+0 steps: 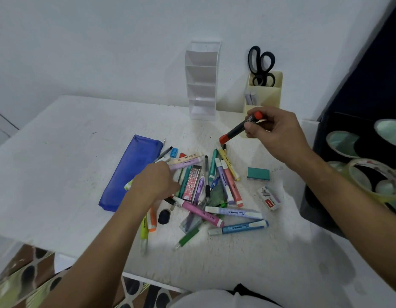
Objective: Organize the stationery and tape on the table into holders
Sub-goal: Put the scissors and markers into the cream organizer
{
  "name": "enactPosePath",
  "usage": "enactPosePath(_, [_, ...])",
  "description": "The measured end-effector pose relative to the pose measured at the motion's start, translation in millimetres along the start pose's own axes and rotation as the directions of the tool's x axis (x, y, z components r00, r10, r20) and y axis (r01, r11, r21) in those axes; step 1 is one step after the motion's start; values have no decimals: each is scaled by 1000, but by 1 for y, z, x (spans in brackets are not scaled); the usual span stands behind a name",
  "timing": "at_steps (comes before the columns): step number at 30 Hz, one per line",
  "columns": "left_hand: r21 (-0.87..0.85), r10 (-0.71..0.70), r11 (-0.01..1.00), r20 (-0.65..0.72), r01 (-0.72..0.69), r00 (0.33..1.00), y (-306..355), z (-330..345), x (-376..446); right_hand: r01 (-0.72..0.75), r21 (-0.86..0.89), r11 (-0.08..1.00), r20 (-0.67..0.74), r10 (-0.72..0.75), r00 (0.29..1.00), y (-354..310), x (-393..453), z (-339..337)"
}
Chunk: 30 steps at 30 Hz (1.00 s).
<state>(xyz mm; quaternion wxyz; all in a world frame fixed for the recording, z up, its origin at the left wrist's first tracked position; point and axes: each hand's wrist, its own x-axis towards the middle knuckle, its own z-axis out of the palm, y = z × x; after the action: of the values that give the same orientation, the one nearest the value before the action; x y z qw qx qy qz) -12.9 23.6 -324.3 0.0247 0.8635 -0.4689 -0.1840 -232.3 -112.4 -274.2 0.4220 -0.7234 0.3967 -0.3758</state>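
Head view, left to right: a flat blue zip pouch (130, 172) of glossy, soft fabric lies on the white, rough-surfaced worktop (59, 152). Just right of it the left hand (154, 182) rests palm-down on the left edge of the scattered pile; its grip is turned away from the camera, so whether it is closed on anything cannot be told. The pile of stationery holds mostly cylindrical plastic highlighters, among them one pink highlighter (198, 211), one blue highlighter (239, 227) and one lilac highlighter (233, 212), plus one flat transparent pencil-lead case (192, 183). Behind the pile stands one tall white plastic holder (202, 81) with four tiered compartments. Right of the pile lie one rectangular teal eraser (258, 173) and one small white staple box (270, 197). One cream holder (265, 94) stands against the wall; two pairs of black-handled scissors (260, 62) stand upright in its rear compartment. In front of it the right hand (276, 131) is raised, its grip closed on one black marker (237, 128) with red ends, held tilted above the worktop. At the far right lie several rolls of glossy clear tape (375, 177).
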Motion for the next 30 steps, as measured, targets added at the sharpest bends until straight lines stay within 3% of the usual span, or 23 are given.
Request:
enactPosePath(2, [-46,-16,999,-27,15,1000,5,-7,5,1,-11,1000,-4,-1,1000,0,1,1])
enactPosePath(7, [68,33,997,-134,-24,990,21,-36,1,31,-48,998,-7,-32,999,2,1,2])
enactPosePath(10, [48,74,997,-220,-65,973,28,-70,-7,29,-27,999,-33,-30,999,3,3,-1])
enactPosePath(15, [-144,262,931,-379,-336,888,58,-122,-11,66,-13,998,-144,-67,987,0,11,-15])
enactPosePath(20, [-284,406,758,-499,-587,766,113,-137,16,125,-67,990,-335,-141,932,-12,27,-39])
enactPosePath(25, [-194,520,716,-494,-671,697,176,-130,61,148,-154,977,-429,-201,881,-18,53,-53])
enactPosePath(30, [-77,606,716,-426,-694,672,208,-112,97,67,-249,966,-414,-169,895,7,71,-49])
